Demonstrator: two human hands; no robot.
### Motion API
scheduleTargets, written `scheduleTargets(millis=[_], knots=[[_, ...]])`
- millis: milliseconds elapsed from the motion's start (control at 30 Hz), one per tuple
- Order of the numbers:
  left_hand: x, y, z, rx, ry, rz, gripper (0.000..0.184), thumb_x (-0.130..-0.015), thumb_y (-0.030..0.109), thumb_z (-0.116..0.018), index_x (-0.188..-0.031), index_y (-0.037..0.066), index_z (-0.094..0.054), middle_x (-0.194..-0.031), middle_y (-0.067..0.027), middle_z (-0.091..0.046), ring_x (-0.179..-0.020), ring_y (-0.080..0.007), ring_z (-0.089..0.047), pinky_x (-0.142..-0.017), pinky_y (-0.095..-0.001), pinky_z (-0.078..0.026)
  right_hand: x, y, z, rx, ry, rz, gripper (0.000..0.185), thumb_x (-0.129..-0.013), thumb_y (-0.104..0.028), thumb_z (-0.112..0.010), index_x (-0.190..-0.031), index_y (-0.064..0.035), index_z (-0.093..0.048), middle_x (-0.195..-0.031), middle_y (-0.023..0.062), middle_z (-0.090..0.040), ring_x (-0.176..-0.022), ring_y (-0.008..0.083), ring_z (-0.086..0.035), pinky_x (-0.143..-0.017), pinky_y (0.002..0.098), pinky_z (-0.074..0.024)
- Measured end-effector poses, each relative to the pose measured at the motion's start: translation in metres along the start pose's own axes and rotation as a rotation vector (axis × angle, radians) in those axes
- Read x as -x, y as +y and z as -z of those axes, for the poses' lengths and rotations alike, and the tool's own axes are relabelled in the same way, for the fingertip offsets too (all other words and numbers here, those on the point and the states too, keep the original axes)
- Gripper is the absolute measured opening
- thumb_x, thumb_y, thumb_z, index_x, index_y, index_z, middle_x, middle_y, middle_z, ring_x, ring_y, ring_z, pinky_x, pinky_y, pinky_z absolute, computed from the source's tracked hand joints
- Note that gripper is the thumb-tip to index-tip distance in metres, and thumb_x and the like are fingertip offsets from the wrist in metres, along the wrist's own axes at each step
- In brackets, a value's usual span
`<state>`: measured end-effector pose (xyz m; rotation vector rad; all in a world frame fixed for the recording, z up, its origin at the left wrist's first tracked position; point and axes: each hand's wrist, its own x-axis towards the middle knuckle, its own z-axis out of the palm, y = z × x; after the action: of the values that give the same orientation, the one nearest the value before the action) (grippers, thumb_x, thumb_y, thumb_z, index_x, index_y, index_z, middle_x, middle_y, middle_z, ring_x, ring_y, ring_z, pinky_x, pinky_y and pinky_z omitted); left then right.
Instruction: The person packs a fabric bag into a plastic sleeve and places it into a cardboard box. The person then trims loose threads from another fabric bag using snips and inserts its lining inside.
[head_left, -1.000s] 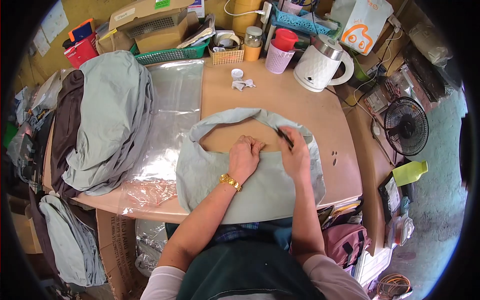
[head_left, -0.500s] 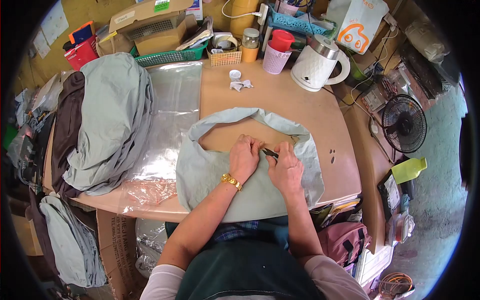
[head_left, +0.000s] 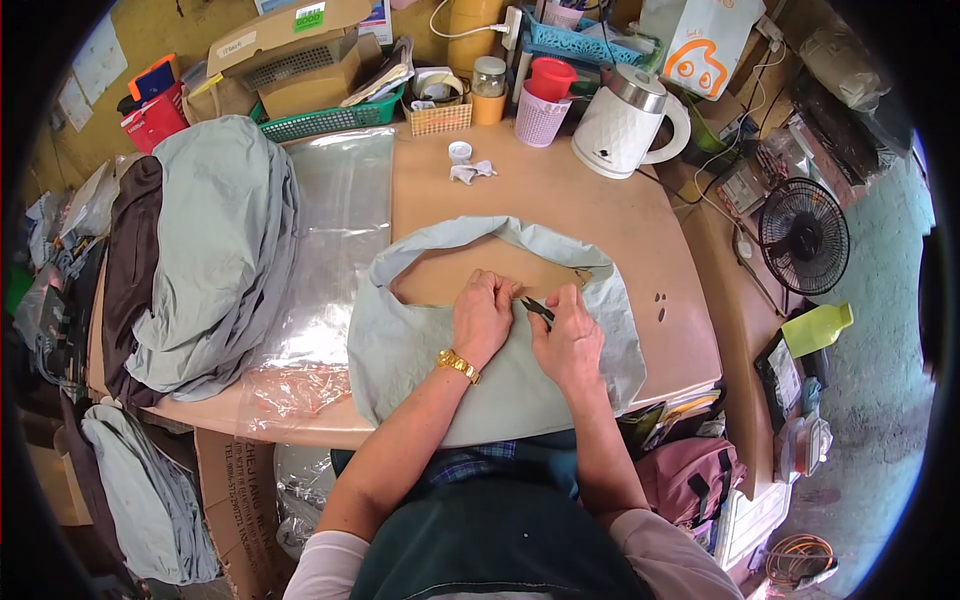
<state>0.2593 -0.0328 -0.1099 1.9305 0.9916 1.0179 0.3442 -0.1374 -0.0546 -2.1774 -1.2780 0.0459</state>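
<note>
A pale grey-green cloth piece [head_left: 450, 370] with a wide round opening lies on the tan table in front of me. My left hand [head_left: 484, 315], above a gold watch, pinches the cloth's edge at the lower rim of the opening. My right hand [head_left: 568, 338] is closed on a small black cutting tool [head_left: 538, 309], whose dark tips point toward my left fingertips, a short way off. What lies between my left fingertips is too small to make out.
Folded grey cloth [head_left: 215, 250] and dark brown cloth [head_left: 133, 270] lie at the left, beside clear plastic sheets [head_left: 345, 190]. A white kettle [head_left: 622, 125], pink cup [head_left: 541, 118] and baskets line the back. A black fan [head_left: 803, 236] stands at the right.
My right hand has come from the opening's right rim down and left, bringing the black tool near my left fingertips. My left hand keeps its pinch on the cloth. The view has shifted slightly.
</note>
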Motion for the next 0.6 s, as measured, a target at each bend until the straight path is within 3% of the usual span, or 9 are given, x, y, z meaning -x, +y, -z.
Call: scheduleTargets(millis=[67, 267, 333, 400, 500, 600], knots=[[0.000, -0.001, 0.000, -0.001, -0.004, 0.007, 0.020, -0.088, 0.015, -0.063, -0.078, -0.001, -0.057, -0.081, -0.0183, -0.058, -0.076, -0.0361, -0.058, -0.067, -0.0439, -0.046, 0.000, -0.001, 0.000, -0.010, -0.013, 0.005, 0.035, -0.076, -0.009, -0.073, -0.098, -0.0058, -0.045, -0.092, 0.0155, -0.060, -0.080, 0.0385, -0.064, -0.064, 0.0474, -0.0485], [-0.002, -0.009, 0.003, 0.183, 0.015, 0.083, 0.019, -0.087, 0.014, -0.065, -0.079, -0.001, -0.056, -0.081, -0.0162, -0.058, -0.075, -0.0348, -0.057, -0.069, -0.0439, -0.046, 0.000, 0.016, 0.000, 0.061, -0.037, 0.030, 0.031, -0.087, -0.010, -0.060, -0.117, -0.0045, -0.052, -0.101, 0.0195, -0.058, -0.089, 0.0397, -0.061, -0.074, 0.0460, -0.0493], [-0.002, -0.002, 0.005, 0.287, 0.020, 0.139, 0.018, -0.087, 0.014, -0.065, -0.081, -0.001, -0.056, -0.081, -0.0153, -0.058, -0.076, -0.0342, -0.057, -0.070, -0.0436, -0.046, -0.005, 0.029, -0.001, -0.134, 0.067, 0.062, 0.029, -0.092, -0.010, -0.055, -0.120, -0.0032, -0.055, -0.102, 0.0209, -0.056, -0.093, 0.0390, -0.059, -0.078, 0.0439, -0.0486], [0.001, 0.007, 0.005, 0.123, 0.077, -0.178, 0.011, -0.084, 0.011, -0.066, -0.089, 0.001, -0.064, -0.082, -0.0135, -0.059, -0.077, -0.0325, -0.056, -0.071, -0.0405, -0.047, -0.008, 0.039, -0.011, -0.189, 0.134, 0.022, 0.026, -0.092, -0.011, -0.055, -0.117, -0.0019, -0.057, -0.102, 0.0205, -0.055, -0.092, 0.0385, -0.058, -0.077, 0.0434, -0.0483], [0.001, 0.003, 0.005, -0.100, -0.120, -0.299, 0.012, -0.080, 0.012, -0.070, -0.091, 0.006, -0.072, -0.081, -0.0109, -0.060, -0.083, -0.0297, -0.058, -0.073, -0.0367, -0.047, -0.002, 0.039, -0.018, -0.224, 0.192, -0.025, 0.024, -0.093, -0.012, -0.055, -0.114, -0.0009, -0.058, -0.100, 0.0195, -0.054, -0.090, 0.0378, -0.058, -0.076, 0.0426, -0.0480], [-0.003, 0.001, 0.006, -0.097, -0.206, -0.144, 0.010, -0.076, 0.015, -0.074, -0.084, 0.010, -0.076, -0.078, -0.0082, -0.062, -0.079, -0.0250, -0.060, -0.068, -0.0346, -0.047, 0.001, 0.036, -0.018, -0.186, 0.180, -0.017, 0.024, -0.093, -0.012, -0.055, -0.114, -0.0011, -0.058, -0.098, 0.0186, -0.054, -0.088, 0.0371, -0.058, -0.075, 0.0425, -0.0480]])
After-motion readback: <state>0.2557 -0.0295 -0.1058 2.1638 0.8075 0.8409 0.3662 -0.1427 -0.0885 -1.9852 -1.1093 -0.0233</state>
